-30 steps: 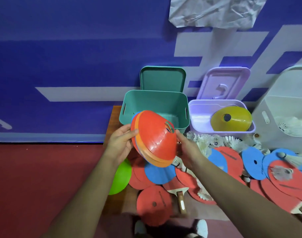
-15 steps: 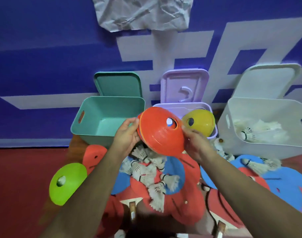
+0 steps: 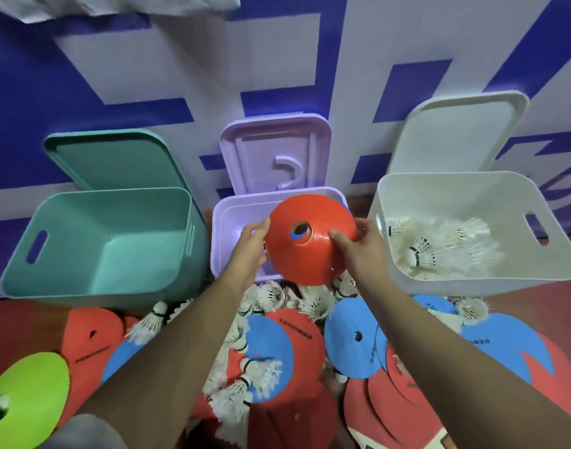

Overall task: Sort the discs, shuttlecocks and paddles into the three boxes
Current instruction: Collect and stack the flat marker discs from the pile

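Left hand: my left hand (image 3: pixel 250 251) grips the left edge of the stack of discs (image 3: pixel 297 264), thumb against the rim and fingers tucked beneath.
Right hand: my right hand (image 3: pixel 362 254) holds the stack's right side, thumb pressed on the orange dome and fingers curled behind its edge.
Stack of discs: orange on top, with blue showing through the centre hole and at the upper right rim. I hold it tilted above the lilac box (image 3: pixel 219 222), its lower edge hanging past the box's front wall.
Teal box (image 3: pixel 115 192): stands to the left of the lilac one, with nothing visible inside.
White box (image 3: pixel 472 176): stands to the right and holds shuttlecocks (image 3: pixel 439 251).
Lids: the teal lid (image 3: pixel 109 160), lilac lid (image 3: pixel 274 150) and white lid (image 3: pixel 456 134) each lean on the wall behind their own box.
Floor pile: red and blue paddles (image 3: pixel 297 325) overlap under my forearms, with loose shuttlecocks (image 3: pixel 245 377) scattered over them.
Lime-green disc (image 3: pixel 28 396): lies at the lower left, just beside the pile.
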The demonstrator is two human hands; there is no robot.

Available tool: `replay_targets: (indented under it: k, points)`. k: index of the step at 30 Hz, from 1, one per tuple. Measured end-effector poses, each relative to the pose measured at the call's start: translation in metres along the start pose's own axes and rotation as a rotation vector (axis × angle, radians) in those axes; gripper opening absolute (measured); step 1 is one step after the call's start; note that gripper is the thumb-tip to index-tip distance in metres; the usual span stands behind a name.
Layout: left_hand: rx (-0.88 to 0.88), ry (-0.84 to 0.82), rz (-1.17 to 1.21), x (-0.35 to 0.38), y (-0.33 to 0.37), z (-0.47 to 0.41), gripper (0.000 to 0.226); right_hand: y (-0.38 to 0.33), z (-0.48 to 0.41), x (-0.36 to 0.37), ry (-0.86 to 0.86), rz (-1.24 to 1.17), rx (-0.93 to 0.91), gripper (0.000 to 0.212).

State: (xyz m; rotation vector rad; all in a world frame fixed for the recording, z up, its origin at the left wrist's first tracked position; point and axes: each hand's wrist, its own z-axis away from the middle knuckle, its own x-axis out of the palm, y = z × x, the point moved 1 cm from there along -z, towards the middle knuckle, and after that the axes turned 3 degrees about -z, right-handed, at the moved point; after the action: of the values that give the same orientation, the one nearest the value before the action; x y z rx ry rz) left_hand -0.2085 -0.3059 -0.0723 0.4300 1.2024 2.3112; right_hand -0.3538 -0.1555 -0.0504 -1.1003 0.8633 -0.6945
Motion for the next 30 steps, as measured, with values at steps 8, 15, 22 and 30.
replay_targets:
  k: [8, 15, 22, 30]
  points:
    - [-0.09, -0.11, -0.297, 0.02, -0.025, -0.046, 0.037, 0.024, -0.032, 0.015, -0.105, 0.529, -0.102, 0.05]
    - [0.015, -0.107, -0.603, 0.027, -0.03, -0.055, 0.057, 0.026, -0.028, 0.015, -0.165, 0.683, -0.159, 0.031]
    - [0.196, 0.053, -0.653, 0.002, -0.007, -0.008, 0.037, 0.015, 0.017, 0.004, -0.114, 0.539, -0.224, 0.038]
    - [0.277, 0.063, -0.61, -0.029, -0.044, 0.104, 0.007, 0.05, 0.089, -0.033, -0.204, 0.578, -0.16, 0.031]
